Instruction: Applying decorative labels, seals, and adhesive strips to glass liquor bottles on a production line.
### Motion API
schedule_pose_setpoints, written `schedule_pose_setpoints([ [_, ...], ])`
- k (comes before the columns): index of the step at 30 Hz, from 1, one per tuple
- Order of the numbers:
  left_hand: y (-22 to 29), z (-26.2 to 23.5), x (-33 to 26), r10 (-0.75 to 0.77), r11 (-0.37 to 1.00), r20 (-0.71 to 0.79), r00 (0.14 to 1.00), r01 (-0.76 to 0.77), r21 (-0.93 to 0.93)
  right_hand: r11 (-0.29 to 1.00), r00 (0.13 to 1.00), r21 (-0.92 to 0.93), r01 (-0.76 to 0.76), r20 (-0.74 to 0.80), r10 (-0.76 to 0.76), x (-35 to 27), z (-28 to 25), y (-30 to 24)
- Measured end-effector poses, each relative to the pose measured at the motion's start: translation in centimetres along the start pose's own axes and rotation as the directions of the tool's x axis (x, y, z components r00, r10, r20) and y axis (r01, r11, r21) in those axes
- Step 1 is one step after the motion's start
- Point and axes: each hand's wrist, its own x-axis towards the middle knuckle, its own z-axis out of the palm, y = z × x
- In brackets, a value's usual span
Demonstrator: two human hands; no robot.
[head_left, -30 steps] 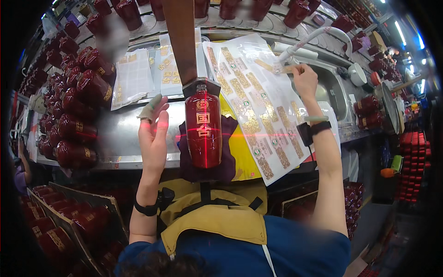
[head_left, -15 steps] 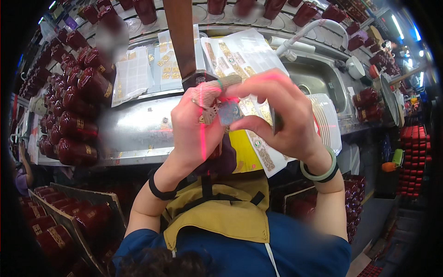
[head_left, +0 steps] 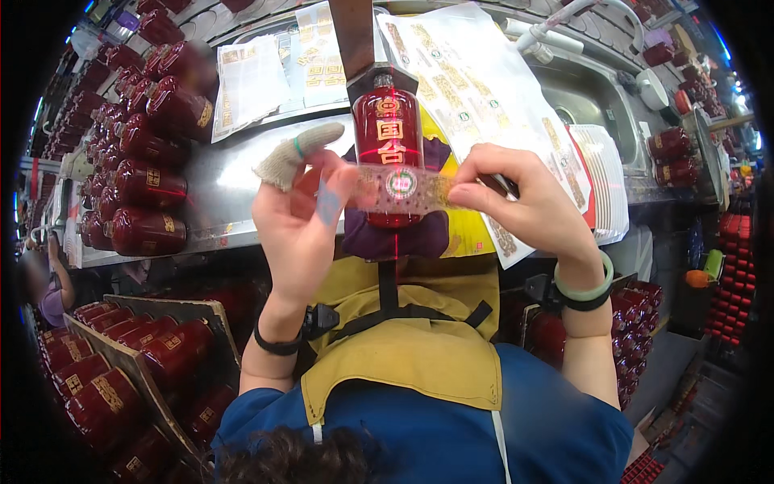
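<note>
A clear decal strip (head_left: 399,184) with gold pattern and a round green-and-white emblem is stretched between my hands. My left hand (head_left: 292,230) pinches its left end; a knitted cover sits on one finger and bluish tape wraps the thumb. At the other end, my right hand (head_left: 536,202) holds the strip between thumb and index finger. Behind the strip, a dark red bottle (head_left: 389,117) with gold characters lies on a purple cloth (head_left: 431,234), its neck away from me. A red laser line crosses it. I cannot tell whether the strip touches the bottle.
Decal sheets (head_left: 516,113) lie right of the bottle, with more sheets (head_left: 250,85) at left. A brown post (head_left: 355,36) rises beyond the bottle's neck. Stacked red bottles (head_left: 149,185) stand left on the metal counter (head_left: 222,194). A sink (head_left: 592,105) and white stacked trays (head_left: 601,177) are at right.
My hands have drawn apart sideways, from close together to either side of the bottle. The strip now spans between them, and the bottle they hid shows. The view has shifted slightly.
</note>
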Motion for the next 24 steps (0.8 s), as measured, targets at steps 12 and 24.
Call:
schedule_pose_setpoints([
  [12,-6.3,-1.6,-1.6,-0.258,0.962,-0.075,0.963,0.264,0.077,0.984,0.970,-0.132,-0.123,-0.224,0.091,1.2,4.4,5.2],
  [24,-6.6,-2.9,-1.5,-0.435,0.891,-0.027,0.900,0.425,-0.161,0.975,0.936,0.191,-0.112,-0.310,0.168,1.5,7.3,8.0],
])
